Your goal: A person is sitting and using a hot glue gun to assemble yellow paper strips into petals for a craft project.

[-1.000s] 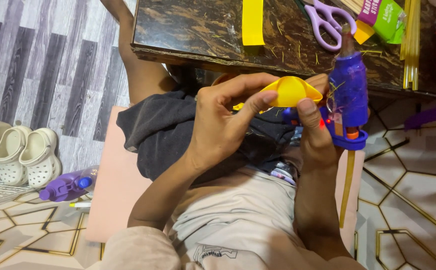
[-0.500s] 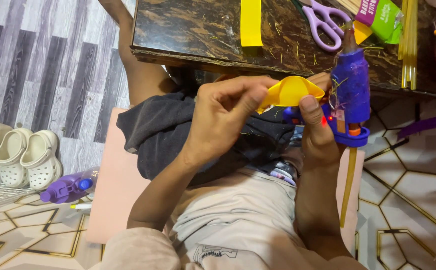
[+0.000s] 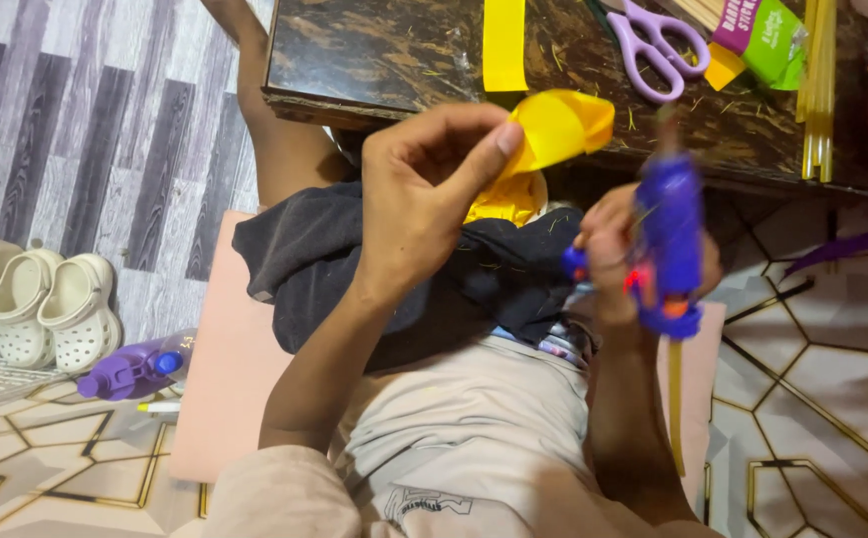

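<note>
L hand (image 3: pixel 424 199) has its thumb and fingertips pinched shut on the near edge of the curled yellow paper piece (image 3: pixel 553 130), holding it up just in front of the dark table (image 3: pixel 374 50). R hand (image 3: pixel 623 259) is wrapped tight round the blue glue gun (image 3: pixel 671 239), nozzle pointing up and away. The paper lies up and to the left of the nozzle, near but apart, and the gun's long axis runs nearly upright, so R hand is the nearer one to close that gap.

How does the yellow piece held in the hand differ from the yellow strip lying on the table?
The curled yellow piece is bent into a rounded, cupped shape; the flat yellow strip is straight and long. The curled piece is pinched in the left hand in the air, while the strip rests untouched on the dark table. Both share the same bright yellow colour.
</note>
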